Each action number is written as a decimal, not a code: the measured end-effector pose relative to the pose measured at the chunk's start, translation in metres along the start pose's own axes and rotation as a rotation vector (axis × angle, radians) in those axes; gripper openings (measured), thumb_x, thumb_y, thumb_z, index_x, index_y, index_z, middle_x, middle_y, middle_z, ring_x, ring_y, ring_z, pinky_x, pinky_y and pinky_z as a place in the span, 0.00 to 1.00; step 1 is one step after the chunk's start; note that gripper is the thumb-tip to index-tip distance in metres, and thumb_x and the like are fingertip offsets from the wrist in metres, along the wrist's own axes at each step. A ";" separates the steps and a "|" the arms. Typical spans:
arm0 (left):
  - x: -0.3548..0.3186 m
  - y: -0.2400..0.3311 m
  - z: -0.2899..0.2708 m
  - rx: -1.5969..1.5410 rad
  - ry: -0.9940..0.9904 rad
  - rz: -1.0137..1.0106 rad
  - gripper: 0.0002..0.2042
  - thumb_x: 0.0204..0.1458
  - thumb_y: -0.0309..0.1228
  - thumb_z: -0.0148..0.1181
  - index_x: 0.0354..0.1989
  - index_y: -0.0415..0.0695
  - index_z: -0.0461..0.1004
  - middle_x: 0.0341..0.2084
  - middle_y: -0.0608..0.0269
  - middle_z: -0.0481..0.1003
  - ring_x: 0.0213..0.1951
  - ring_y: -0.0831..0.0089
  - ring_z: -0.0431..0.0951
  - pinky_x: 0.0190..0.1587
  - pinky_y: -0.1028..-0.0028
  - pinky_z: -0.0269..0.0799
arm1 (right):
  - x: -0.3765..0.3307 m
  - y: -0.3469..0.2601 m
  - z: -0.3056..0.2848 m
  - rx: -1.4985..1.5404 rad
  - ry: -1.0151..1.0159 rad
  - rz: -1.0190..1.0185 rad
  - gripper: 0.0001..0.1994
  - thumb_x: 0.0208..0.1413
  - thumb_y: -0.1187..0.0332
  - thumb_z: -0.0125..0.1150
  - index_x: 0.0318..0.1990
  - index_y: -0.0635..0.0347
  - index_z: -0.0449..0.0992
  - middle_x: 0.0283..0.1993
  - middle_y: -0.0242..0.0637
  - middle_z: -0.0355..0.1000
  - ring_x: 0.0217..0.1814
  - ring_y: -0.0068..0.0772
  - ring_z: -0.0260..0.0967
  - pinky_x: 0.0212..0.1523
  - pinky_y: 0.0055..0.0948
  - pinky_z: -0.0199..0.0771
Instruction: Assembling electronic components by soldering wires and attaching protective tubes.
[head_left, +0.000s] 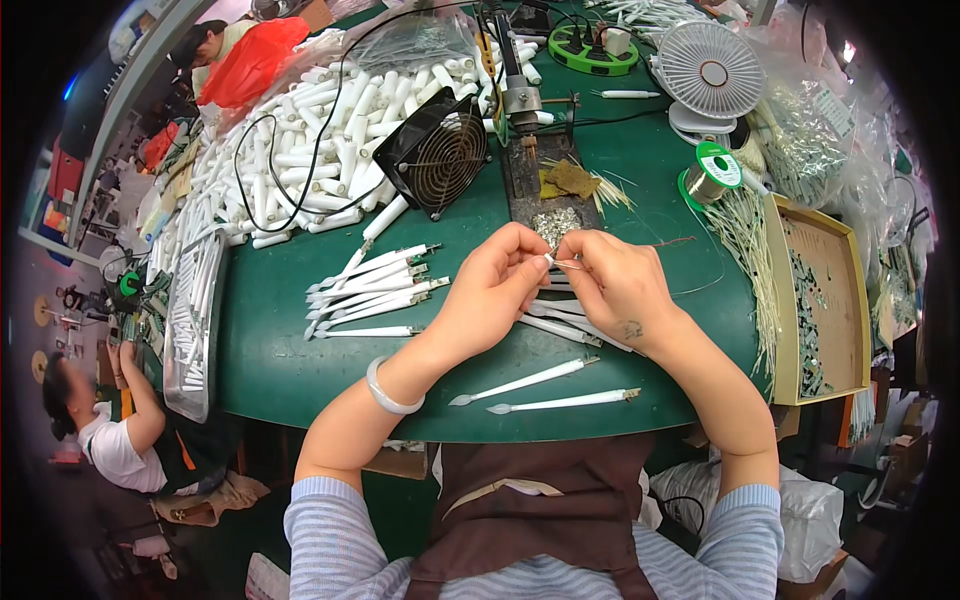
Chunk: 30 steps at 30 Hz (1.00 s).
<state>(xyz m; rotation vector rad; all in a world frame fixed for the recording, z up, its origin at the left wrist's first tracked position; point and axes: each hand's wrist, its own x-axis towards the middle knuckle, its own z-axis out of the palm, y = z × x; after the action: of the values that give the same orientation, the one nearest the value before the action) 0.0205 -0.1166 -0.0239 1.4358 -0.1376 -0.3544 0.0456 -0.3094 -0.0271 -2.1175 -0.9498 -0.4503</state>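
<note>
My left hand [492,290] and my right hand [622,285] meet over the middle of the green table [640,420], both pinched closed. Between the fingertips run thin pale wires [570,264], gripped by the right hand. A small white bit shows at the left fingertips; what it belongs to is hidden. Under and beside the hands lie white sticks [375,285] with pointed tips at one end and small circuit parts at the other. Two more such sticks [565,400] rest near the front edge. Just beyond my fingers is a heap of silvery bits [556,226].
A clamped soldering iron [522,100] and brown sponge [573,179] stand ahead. Left are a black fan [440,152], piled white tubes [330,130] and a tray [200,330]. Right are a solder spool [712,172], wire bundles [745,265] and a box rim [858,300]. Co-workers sit left.
</note>
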 end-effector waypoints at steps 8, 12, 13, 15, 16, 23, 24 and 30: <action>0.001 -0.002 0.001 0.010 0.021 0.051 0.04 0.65 0.28 0.50 0.45 0.44 0.67 0.29 0.69 0.71 0.23 0.86 0.62 0.21 0.85 0.55 | 0.000 0.001 -0.001 -0.014 0.008 -0.024 0.06 0.53 0.76 0.61 0.38 0.61 0.71 0.30 0.39 0.73 0.26 0.42 0.72 0.26 0.35 0.69; 0.001 -0.001 -0.002 0.035 0.032 0.091 0.04 0.65 0.28 0.50 0.44 0.44 0.68 0.28 0.70 0.71 0.23 0.87 0.62 0.21 0.85 0.54 | 0.001 0.001 -0.002 0.004 0.020 -0.043 0.07 0.52 0.77 0.62 0.37 0.61 0.72 0.29 0.38 0.72 0.24 0.35 0.70 0.24 0.31 0.67; 0.001 0.003 -0.005 0.031 0.019 0.066 0.04 0.64 0.29 0.51 0.43 0.44 0.68 0.27 0.69 0.71 0.23 0.87 0.62 0.21 0.85 0.54 | 0.001 0.000 -0.003 0.023 0.030 -0.040 0.07 0.52 0.78 0.62 0.37 0.61 0.73 0.28 0.37 0.72 0.22 0.31 0.69 0.23 0.29 0.66; 0.001 0.004 -0.008 0.026 0.006 0.040 0.04 0.64 0.30 0.52 0.42 0.44 0.68 0.26 0.69 0.71 0.22 0.87 0.62 0.20 0.85 0.53 | 0.004 -0.002 -0.006 0.047 0.058 0.007 0.07 0.51 0.78 0.63 0.38 0.61 0.74 0.27 0.36 0.70 0.21 0.27 0.65 0.22 0.27 0.64; 0.001 0.004 -0.008 0.018 0.006 0.006 0.04 0.64 0.31 0.52 0.41 0.45 0.68 0.25 0.69 0.71 0.21 0.87 0.62 0.19 0.84 0.52 | 0.005 -0.002 -0.007 0.071 0.084 0.054 0.07 0.51 0.78 0.63 0.38 0.61 0.74 0.26 0.34 0.69 0.20 0.23 0.61 0.21 0.25 0.61; 0.003 0.008 -0.006 -0.158 0.034 -0.094 0.05 0.63 0.32 0.53 0.39 0.45 0.68 0.26 0.67 0.72 0.18 0.85 0.63 0.16 0.83 0.48 | 0.007 -0.009 -0.010 0.235 0.072 0.184 0.08 0.50 0.77 0.65 0.38 0.63 0.74 0.23 0.27 0.59 0.20 0.17 0.48 0.22 0.21 0.50; 0.003 0.008 -0.006 -0.158 0.035 -0.094 0.05 0.63 0.32 0.53 0.39 0.45 0.68 0.26 0.67 0.72 0.18 0.85 0.63 0.16 0.83 0.48 | 0.007 -0.009 -0.008 0.235 0.073 0.192 0.08 0.50 0.77 0.65 0.38 0.63 0.74 0.23 0.25 0.57 0.21 0.16 0.47 0.22 0.20 0.50; 0.003 0.005 -0.006 -0.139 0.021 -0.083 0.06 0.64 0.33 0.53 0.39 0.43 0.68 0.26 0.65 0.72 0.15 0.84 0.63 0.14 0.82 0.51 | 0.009 -0.010 -0.006 0.355 0.041 0.340 0.07 0.51 0.76 0.66 0.37 0.62 0.74 0.21 0.20 0.52 0.23 0.12 0.45 0.24 0.18 0.48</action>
<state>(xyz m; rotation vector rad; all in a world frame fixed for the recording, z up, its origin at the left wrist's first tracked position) 0.0256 -0.1118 -0.0201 1.3100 -0.0352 -0.4088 0.0442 -0.3053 -0.0127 -1.8846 -0.5779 -0.1389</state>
